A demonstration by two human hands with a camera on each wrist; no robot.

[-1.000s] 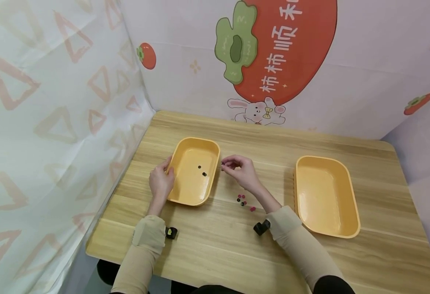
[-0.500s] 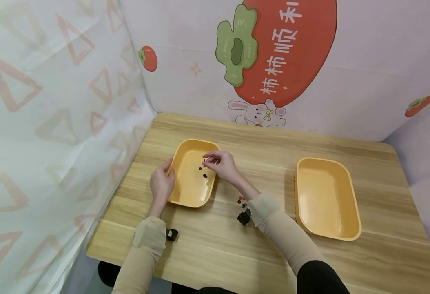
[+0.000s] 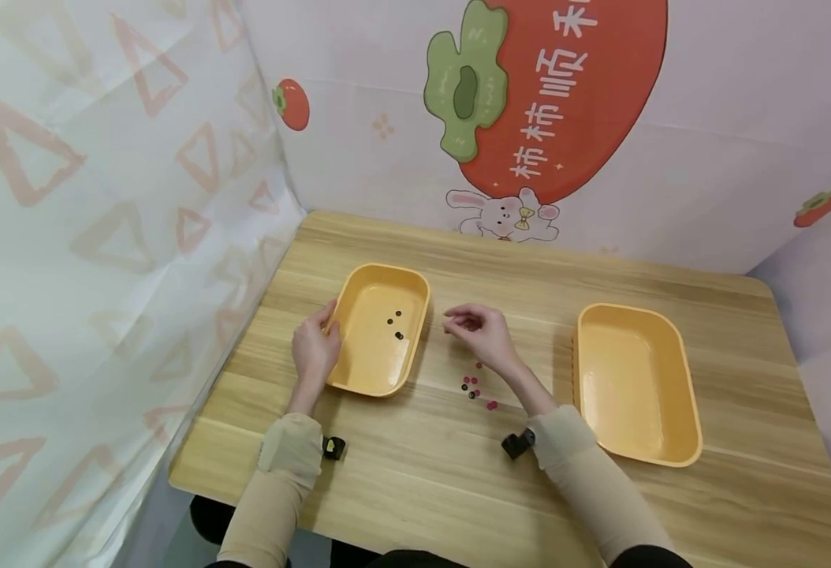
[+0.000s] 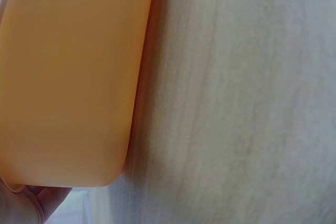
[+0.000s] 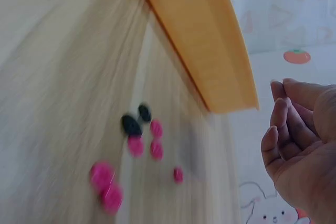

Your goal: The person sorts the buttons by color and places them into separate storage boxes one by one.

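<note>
Small pink pieces point(image 5: 102, 176) and black pieces point(image 5: 131, 125) lie on the tabletop point(image 3: 401, 489), below centre in the head view; they look light, stiff, perhaps slick, best pinched by their edges. Just above them in the frame, the right hand point(image 3: 488, 335) is loosely curled, nothing visible between its fingertips. Left of centre, the left hand point(image 3: 314, 347) grips the yellow tray point(image 3: 362, 363) by its left side.

Soft, bright light fills the head view, glare pooling in the yellow tray point(image 3: 369, 355) at the left hand point(image 3: 315, 347), while the dimmer right-wrist view blurs pink and black pieces point(image 5: 102, 176) near the right hand point(image 5: 307, 142).
</note>
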